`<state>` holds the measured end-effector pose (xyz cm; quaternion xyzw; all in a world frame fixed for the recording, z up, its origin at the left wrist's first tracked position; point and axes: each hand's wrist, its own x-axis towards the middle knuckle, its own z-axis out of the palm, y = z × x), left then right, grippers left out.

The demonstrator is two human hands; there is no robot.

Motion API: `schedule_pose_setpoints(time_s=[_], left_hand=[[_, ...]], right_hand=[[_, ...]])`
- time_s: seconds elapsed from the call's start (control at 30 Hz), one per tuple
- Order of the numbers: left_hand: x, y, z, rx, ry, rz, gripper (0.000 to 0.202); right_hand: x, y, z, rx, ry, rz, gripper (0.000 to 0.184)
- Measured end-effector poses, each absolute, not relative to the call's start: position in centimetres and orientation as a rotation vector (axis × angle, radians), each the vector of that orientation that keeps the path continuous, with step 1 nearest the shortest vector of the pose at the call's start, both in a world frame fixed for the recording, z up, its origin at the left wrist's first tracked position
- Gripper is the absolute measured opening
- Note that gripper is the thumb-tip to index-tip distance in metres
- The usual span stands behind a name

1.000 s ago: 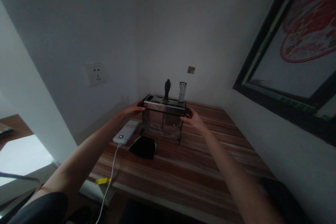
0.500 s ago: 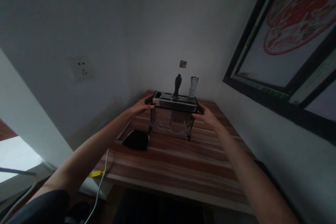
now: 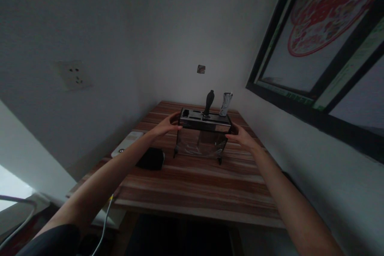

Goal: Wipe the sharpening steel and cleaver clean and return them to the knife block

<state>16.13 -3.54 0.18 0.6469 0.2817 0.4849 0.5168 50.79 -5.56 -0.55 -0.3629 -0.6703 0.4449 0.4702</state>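
Between my hands is a knife holder [image 3: 195,140] with a dark, shiny top and a clear body. A black-handled knife [image 3: 209,102] stands in one slot of the top. Farther right, a second handle wrapped in clear plastic [image 3: 226,103] also sticks up. My left hand [image 3: 168,125] grips the holder's left end, thumb on the front and fingers behind. My right hand [image 3: 241,136] holds the right end the same way. The holder is upright; whether its feet touch the table or hover slightly cannot be made out.
A black flat item [image 3: 152,159] lies on the striped wooden table [image 3: 192,192] beside my left forearm. Behind that arm is a white box-like object [image 3: 129,142]. A pale cable [image 3: 105,224] hangs at the front left. Walls enclose the back and sides; a framed picture [image 3: 327,32] hangs right.
Both hands have shifted the knife holder to the right across the table, away from the black item. My view has turned slightly, and the white object now shows more fully.
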Motion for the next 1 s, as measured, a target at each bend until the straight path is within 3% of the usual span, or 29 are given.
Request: schedule_pose_setpoints(time_s=[1.0], left_hand=[[15.8,-3.1,-1.4,1.637,0.675,1.155,0.09]], right_hand=[[51.6,-5.3,-1.5,-0.886,-1.673,1.062,0.078]])
